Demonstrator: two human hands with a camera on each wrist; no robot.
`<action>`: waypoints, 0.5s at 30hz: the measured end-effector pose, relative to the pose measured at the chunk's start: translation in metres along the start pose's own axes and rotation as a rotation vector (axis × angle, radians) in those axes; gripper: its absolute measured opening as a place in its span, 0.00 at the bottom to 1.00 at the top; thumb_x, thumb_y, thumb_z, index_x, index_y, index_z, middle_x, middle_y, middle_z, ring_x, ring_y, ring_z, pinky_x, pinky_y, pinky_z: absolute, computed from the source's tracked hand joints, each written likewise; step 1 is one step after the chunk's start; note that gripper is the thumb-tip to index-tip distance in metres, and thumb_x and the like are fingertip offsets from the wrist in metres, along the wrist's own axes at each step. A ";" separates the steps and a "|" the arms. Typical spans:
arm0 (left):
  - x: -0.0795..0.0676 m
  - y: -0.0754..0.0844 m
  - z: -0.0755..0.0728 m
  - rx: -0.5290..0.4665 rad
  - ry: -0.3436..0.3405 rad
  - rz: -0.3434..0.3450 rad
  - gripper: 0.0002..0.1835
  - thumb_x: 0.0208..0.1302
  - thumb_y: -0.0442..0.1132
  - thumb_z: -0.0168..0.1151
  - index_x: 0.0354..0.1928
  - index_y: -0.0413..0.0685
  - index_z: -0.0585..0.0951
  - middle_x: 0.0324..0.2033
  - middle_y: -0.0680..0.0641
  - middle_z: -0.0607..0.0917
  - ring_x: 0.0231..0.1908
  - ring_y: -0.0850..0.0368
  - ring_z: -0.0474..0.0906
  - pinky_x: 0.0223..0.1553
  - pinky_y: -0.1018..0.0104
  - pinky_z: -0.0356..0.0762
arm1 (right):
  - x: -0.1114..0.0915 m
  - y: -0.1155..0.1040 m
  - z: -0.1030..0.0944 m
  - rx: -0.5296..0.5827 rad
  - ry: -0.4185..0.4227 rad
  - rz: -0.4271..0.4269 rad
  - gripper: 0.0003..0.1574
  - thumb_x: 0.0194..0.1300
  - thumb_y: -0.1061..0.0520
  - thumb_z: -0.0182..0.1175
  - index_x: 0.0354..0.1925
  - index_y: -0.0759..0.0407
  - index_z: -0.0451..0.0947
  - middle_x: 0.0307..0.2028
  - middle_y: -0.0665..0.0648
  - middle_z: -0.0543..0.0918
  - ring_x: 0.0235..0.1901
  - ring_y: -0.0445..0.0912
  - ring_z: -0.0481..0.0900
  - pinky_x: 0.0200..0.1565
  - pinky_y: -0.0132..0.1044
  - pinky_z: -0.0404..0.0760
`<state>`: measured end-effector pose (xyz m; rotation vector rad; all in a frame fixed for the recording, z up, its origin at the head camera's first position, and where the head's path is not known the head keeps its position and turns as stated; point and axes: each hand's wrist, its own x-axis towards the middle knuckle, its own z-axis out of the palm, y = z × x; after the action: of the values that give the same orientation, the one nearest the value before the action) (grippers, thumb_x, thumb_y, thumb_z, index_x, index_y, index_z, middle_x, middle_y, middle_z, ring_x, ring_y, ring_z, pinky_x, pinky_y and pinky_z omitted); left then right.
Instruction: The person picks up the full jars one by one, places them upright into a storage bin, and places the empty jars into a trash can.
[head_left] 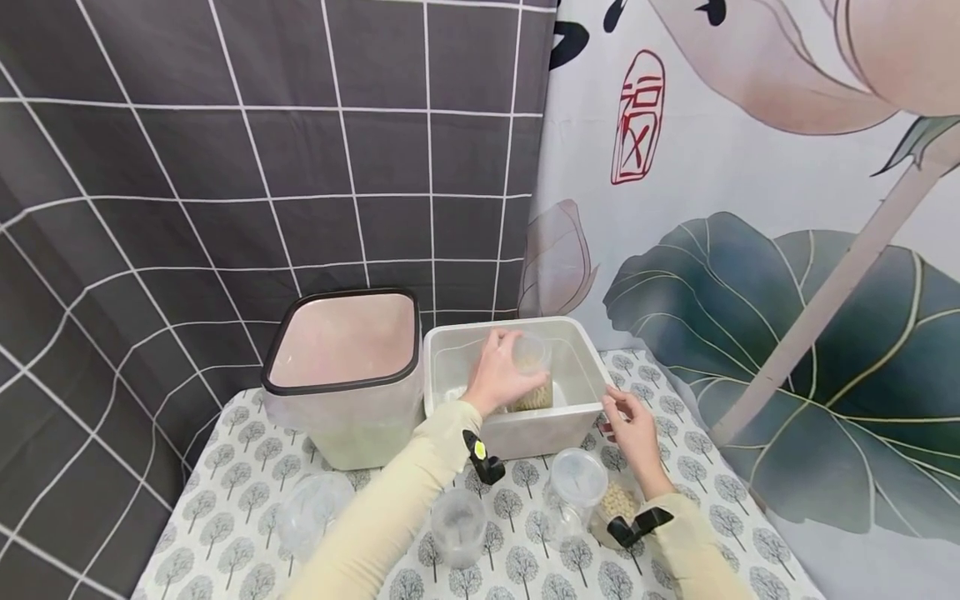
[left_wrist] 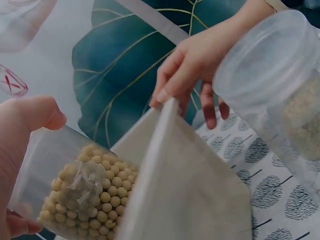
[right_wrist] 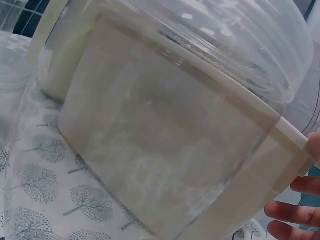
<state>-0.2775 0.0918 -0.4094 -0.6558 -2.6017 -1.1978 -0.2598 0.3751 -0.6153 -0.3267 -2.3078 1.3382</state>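
Observation:
My left hand (head_left: 501, 375) grips a clear plastic jar (left_wrist: 95, 185) part filled with round, pale yellow beans. It holds the jar inside a white rectangular storage bin (head_left: 525, 433), near the front wall. In the left wrist view the jar lies tilted, with the thumb on one side and fingertips on the other. My right hand (head_left: 633, 429) pinches the bin's front right corner at the rim between thumb and forefinger, its other fingers hanging loosely outside. A clear jar close to the right wrist camera covers much of that view.
Left of the bin stands a taller wastebasket (head_left: 367, 433) with a black rim. In front are a clear round container (head_left: 311, 512), a clear jar (head_left: 459, 529), a lidded clear jar (head_left: 577, 479) and a jar of beans (head_left: 618, 500), on a tree-print tablecloth (head_left: 525, 562). Curtains hang behind.

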 end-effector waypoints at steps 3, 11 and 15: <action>-0.003 -0.005 0.005 0.011 -0.028 -0.021 0.44 0.40 0.56 0.72 0.62 0.49 0.69 0.56 0.45 0.68 0.50 0.50 0.71 0.46 0.57 0.76 | -0.015 -0.043 -0.012 0.048 -0.037 0.001 0.28 0.64 0.35 0.51 0.60 0.38 0.70 0.49 0.60 0.79 0.24 0.44 0.81 0.14 0.40 0.76; -0.011 -0.011 0.013 0.019 -0.102 -0.040 0.46 0.38 0.55 0.74 0.63 0.48 0.68 0.57 0.45 0.67 0.48 0.49 0.72 0.42 0.55 0.78 | -0.045 -0.124 -0.033 0.098 -0.052 0.051 0.27 0.67 0.42 0.53 0.59 0.53 0.71 0.49 0.67 0.78 0.25 0.50 0.82 0.24 0.47 0.82; -0.014 -0.012 0.016 0.063 -0.145 -0.037 0.47 0.39 0.55 0.74 0.63 0.46 0.67 0.56 0.45 0.68 0.48 0.49 0.73 0.43 0.55 0.78 | -0.040 -0.106 -0.027 0.084 -0.045 0.030 0.28 0.64 0.37 0.52 0.58 0.46 0.72 0.48 0.63 0.80 0.23 0.43 0.81 0.20 0.48 0.80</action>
<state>-0.2705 0.0928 -0.4325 -0.7102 -2.7695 -1.1126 -0.2096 0.3262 -0.5221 -0.3088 -2.2834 1.4665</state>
